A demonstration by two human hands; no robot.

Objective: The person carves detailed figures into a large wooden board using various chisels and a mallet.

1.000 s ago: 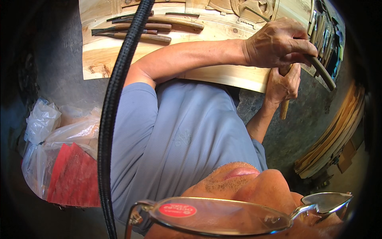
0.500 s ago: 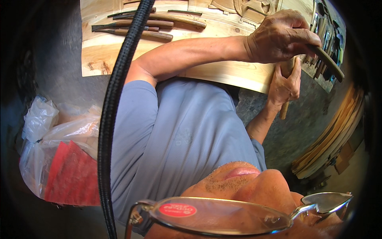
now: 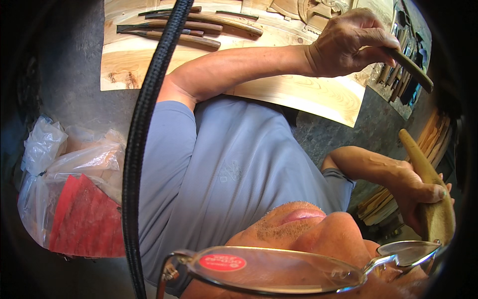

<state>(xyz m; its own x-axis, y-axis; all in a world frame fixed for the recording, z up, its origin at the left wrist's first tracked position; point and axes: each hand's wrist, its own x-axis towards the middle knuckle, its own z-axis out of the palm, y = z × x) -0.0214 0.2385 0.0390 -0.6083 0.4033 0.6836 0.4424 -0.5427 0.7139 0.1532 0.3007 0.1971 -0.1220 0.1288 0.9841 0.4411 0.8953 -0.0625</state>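
Observation:
My left hand (image 3: 348, 42) is raised over the right part of the pale wooden board (image 3: 134, 65), fingers closed on a dark chisel-like tool (image 3: 414, 72) that slants down to the right. My right hand (image 3: 418, 194) is at the lower right, off the board, wrapped round a tan wooden mallet (image 3: 418, 157) with its narrow end upward. Several wood-handled chisels (image 3: 204, 45) lie on the board to the left, above my left forearm. A carved relief (image 3: 303, 12) shows at the board's upper middle, partly behind my left hand.
Many more tools (image 3: 398, 84) lie bunched at the board's right. Stacked thin boards (image 3: 373, 207) stand at the right. A clear plastic bag (image 3: 45, 144) and red material (image 3: 82, 217) are at the lower left. A black braided cord (image 3: 149, 109) hangs across the view.
My right hand has moved with the mallet from the board's front edge down and to the right. My left hand has risen slightly with the tool.

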